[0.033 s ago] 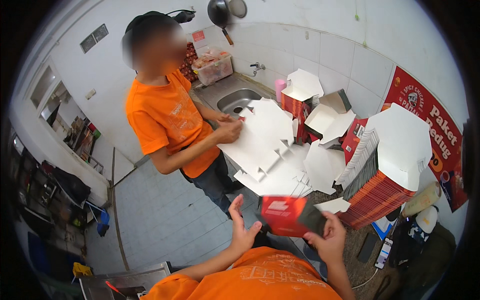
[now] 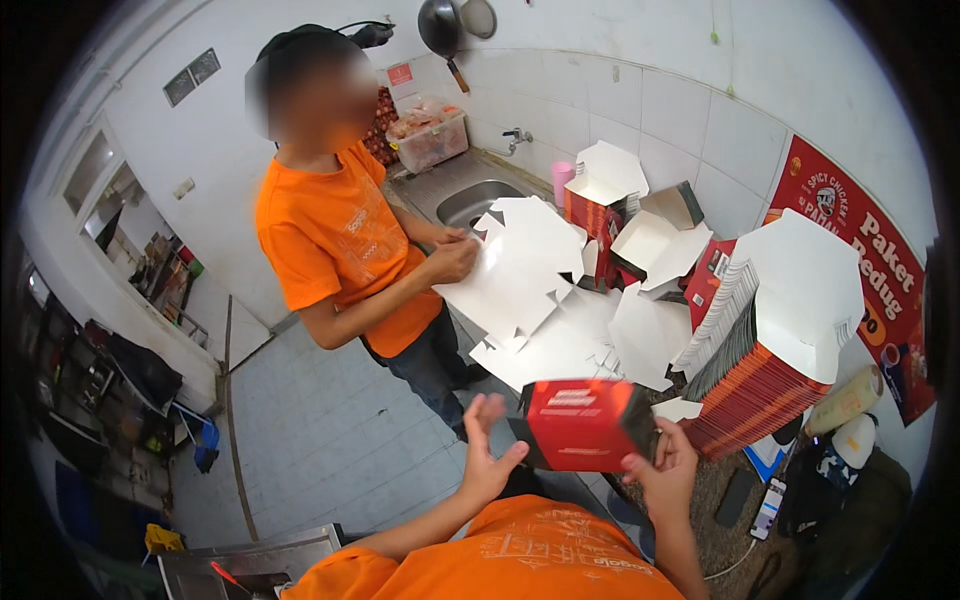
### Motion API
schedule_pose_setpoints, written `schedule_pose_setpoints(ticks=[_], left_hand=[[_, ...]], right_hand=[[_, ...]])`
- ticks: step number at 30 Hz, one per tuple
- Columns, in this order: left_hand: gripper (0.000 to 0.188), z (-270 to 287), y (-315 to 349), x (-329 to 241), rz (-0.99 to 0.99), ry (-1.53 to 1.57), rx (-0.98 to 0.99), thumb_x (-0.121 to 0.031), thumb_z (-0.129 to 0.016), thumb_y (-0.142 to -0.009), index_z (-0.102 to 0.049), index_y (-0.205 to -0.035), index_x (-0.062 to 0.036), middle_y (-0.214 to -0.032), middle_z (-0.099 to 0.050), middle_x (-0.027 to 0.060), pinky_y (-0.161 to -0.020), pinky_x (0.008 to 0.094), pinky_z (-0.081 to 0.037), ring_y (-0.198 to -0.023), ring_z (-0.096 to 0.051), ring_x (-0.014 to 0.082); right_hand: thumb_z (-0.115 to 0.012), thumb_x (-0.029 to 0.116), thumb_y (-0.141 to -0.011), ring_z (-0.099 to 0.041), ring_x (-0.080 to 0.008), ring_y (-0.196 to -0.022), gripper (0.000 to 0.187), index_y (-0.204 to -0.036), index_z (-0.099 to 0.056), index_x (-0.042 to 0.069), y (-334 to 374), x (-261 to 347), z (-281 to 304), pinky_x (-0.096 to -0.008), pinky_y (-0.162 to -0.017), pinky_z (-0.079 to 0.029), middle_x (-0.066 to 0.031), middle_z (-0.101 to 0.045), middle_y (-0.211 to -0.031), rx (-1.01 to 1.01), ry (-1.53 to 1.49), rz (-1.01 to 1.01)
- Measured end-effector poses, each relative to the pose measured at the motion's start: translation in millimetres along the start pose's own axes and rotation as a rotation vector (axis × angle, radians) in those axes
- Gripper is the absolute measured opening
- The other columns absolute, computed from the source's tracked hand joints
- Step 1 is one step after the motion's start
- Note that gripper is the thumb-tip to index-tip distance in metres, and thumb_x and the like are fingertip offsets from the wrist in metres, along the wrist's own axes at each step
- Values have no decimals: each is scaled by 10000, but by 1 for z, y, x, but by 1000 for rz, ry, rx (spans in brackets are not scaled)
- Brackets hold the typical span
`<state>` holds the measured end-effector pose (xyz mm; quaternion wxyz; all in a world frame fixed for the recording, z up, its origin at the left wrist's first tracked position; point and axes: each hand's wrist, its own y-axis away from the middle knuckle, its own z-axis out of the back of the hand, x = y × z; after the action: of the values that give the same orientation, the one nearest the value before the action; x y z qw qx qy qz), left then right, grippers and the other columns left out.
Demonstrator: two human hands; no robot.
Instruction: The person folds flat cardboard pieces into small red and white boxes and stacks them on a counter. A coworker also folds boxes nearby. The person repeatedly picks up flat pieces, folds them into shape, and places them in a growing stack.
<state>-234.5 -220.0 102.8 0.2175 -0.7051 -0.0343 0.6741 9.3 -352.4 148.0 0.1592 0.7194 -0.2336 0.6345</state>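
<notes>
A red and dark grey cardboard food box (image 2: 585, 425), partly folded up, hangs in front of my chest at the counter's front edge. The fingers and thumb of my right hand (image 2: 665, 465) pinch its right end. Beside the box's left end, my left hand (image 2: 488, 455) is open, fingers spread and slightly blurred, its thumb close to the dark end flap. Just beyond the box lie flat white cardboard blanks (image 2: 540, 350) on the counter. A tall stack of nested red boxes with white insides (image 2: 760, 390) rises to the right.
Across the counter a co-worker in orange (image 2: 340, 230) holds the edge of a white blank. Behind are a sink (image 2: 478, 203), open boxes (image 2: 660, 240) and a pink cup (image 2: 562, 180). At right lie a phone (image 2: 768, 508) with a cable and a dark bag (image 2: 850, 490).
The box in my right hand has tilted and its sides stand out more fully. My left fingers have shifted slightly. The co-worker's hands and the blank beneath them have moved a little.
</notes>
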Motion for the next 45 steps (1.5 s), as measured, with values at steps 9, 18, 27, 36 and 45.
schedule_pose_setpoints(ticks=[9, 18, 27, 36, 45], left_hand=[[422, -2, -3, -5, 644, 423, -58, -146, -735, -1017, -503, -1366, -98, -1192, -706, 56, -822, 349, -645, -1038, -731, 156], [266, -30, -12, -36, 636, 857, 70, -197, -595, -1104, -548, -1342, -87, -1204, -694, 79, -854, 346, -633, -1024, -723, 196], [167, -30, -27, -41, 454, 664, -10, -196, -680, -1065, -696, -1101, -34, -976, -750, 45, -783, 278, -588, -836, -710, 124], [142, -48, -10, -46, 362, 443, 168, -159, -672, -1061, -700, -1092, -24, -942, -748, 47, -737, 255, -514, -818, -650, 69], [281, -1, -21, -51, 302, -272, 767, -176, -777, -967, -616, -1158, -47, -722, -691, 96, -657, 359, -481, -645, -623, 209]], right_hand=[[-687, 276, -1063, -635, -82, -731, 350, -1257, -644, -12, -42, -51, -24, -249, -632, -560, -5, -663, -892, -152, -623, -314], [-981, 185, -723, -567, -422, -1326, 543, -1103, -603, 99, -27, -15, -70, -493, -1042, -533, -188, -536, -1379, 417, 394, 1031], [-897, 107, -783, -673, -386, -1236, 198, -831, -725, 20, -43, 42, -78, -532, -1050, -510, -99, -748, -989, 425, 501, 928], [-867, 119, -808, -580, -452, -1275, 404, -1132, -642, 28, -26, 9, -68, -485, -1055, -478, -226, -582, -1281, 308, 592, 641], [-663, 35, -970, -602, -343, -1234, 308, -1248, -534, 5, -33, 1, -27, -426, -1074, -452, -201, -611, -1301, 324, 281, 452]])
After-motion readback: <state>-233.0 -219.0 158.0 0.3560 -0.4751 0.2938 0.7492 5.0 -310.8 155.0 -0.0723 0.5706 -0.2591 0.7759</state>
